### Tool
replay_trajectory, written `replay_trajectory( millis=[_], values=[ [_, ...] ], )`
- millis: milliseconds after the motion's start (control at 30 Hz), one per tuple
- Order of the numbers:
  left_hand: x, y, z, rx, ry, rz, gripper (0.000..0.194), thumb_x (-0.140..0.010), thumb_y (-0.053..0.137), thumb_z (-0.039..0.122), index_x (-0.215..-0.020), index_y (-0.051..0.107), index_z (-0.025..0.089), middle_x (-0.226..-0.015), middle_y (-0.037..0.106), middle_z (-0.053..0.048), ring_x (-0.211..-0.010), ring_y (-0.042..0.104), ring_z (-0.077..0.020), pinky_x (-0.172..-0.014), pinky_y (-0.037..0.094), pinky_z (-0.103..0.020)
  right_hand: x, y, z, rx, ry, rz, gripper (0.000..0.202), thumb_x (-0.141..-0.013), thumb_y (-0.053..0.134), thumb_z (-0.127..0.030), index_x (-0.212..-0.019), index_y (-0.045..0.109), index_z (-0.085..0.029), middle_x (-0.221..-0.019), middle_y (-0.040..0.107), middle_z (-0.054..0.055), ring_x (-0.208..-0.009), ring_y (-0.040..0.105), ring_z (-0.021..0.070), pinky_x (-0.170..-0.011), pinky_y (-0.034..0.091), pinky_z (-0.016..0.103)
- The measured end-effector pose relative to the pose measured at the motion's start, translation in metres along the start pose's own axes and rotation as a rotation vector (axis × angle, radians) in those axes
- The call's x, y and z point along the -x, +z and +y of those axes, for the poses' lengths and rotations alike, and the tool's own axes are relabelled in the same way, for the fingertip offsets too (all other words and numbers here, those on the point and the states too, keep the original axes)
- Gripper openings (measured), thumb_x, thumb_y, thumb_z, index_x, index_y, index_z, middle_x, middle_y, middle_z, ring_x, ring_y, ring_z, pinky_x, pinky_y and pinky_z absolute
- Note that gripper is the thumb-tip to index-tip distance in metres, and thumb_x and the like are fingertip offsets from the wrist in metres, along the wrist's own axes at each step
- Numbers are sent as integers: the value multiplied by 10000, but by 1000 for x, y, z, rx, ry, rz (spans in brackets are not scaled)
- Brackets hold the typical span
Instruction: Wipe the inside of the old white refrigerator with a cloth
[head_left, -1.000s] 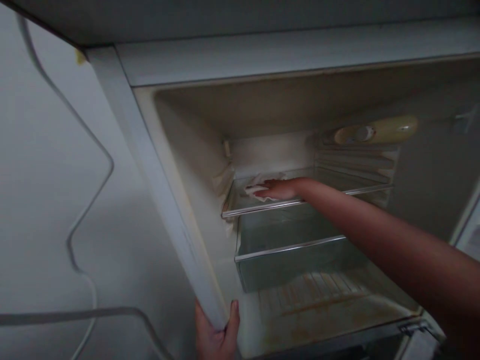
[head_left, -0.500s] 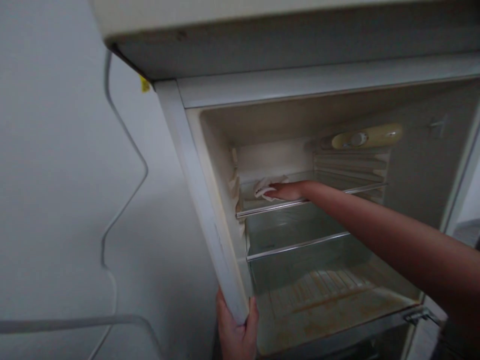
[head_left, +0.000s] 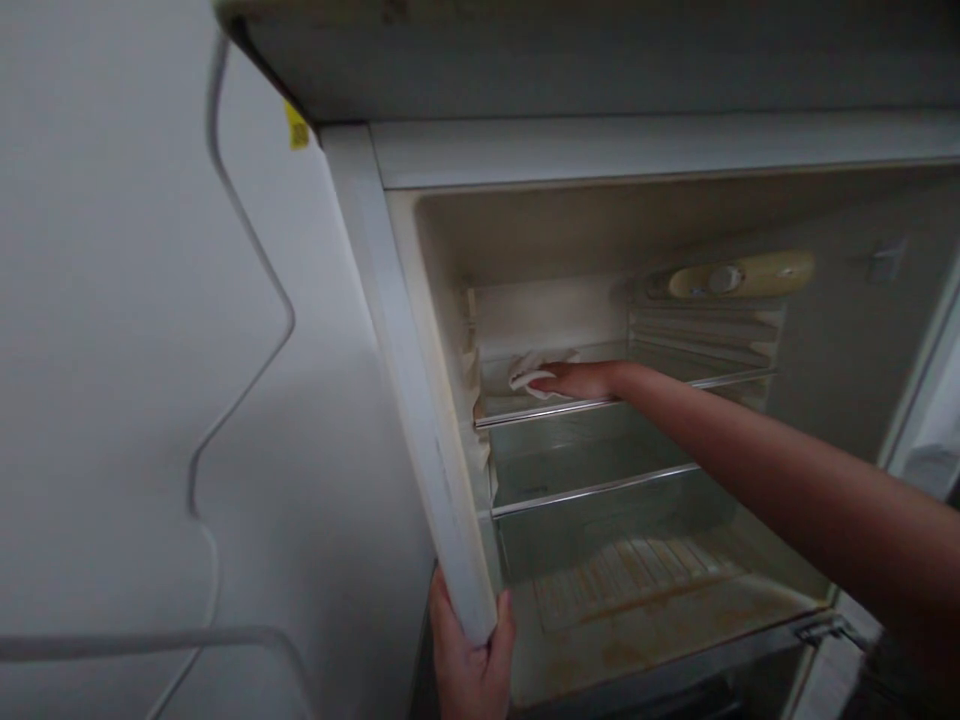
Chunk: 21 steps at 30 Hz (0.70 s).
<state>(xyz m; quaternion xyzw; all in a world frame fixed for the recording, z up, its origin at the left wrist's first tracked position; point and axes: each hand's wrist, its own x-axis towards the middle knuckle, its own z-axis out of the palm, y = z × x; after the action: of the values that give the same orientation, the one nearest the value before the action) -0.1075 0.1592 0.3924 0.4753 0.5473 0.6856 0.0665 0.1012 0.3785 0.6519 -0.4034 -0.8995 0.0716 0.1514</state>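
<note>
Inside the open fridge (head_left: pixel 431 400), my right hand (head_left: pixel 574 380) presses a crumpled white cloth (head_left: pixel 531 374) on the upper glass shelf (head_left: pixel 499 408). My right arm crosses the shelf's front edge from the right. Low on the fridge's left side, my left hand (head_left: pixel 472 650) grips the front edge of the wall, with fingers on the outside and thumb on the inside. A second glass shelf (head_left: pixel 555 475) lies below the first.
A yellowish thermostat housing (head_left: pixel 772 275) is on the inner right wall. The fridge floor (head_left: pixel 630 640) has brownish stains. A grey cable (head_left: pixel 259 250) hangs along the wall at left. A metal hinge (head_left: pixel 817 630) shows at lower right.
The view has tilted slightly, so the fridge's top sits higher in the picture. Both hands keep nearly the same places, the right on the cloth and the left on the fridge edge.
</note>
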Motion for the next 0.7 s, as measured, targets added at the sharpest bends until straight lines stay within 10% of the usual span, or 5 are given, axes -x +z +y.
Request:
replay_trajectory(
  millis=[700],
  values=[
    [2, 5, 21, 106, -182, 67, 702, -769, 764, 598, -1274, 532, 168, -972, 685, -72, -847, 689, -237, -792, 570, -346, 4, -3, -6, -9, 43, -33, 633, -1022, 328, -595, -1509, 542, -251, -1626, 398, 55, -1508, 381, 288, -1279, 267, 433]
  ],
)
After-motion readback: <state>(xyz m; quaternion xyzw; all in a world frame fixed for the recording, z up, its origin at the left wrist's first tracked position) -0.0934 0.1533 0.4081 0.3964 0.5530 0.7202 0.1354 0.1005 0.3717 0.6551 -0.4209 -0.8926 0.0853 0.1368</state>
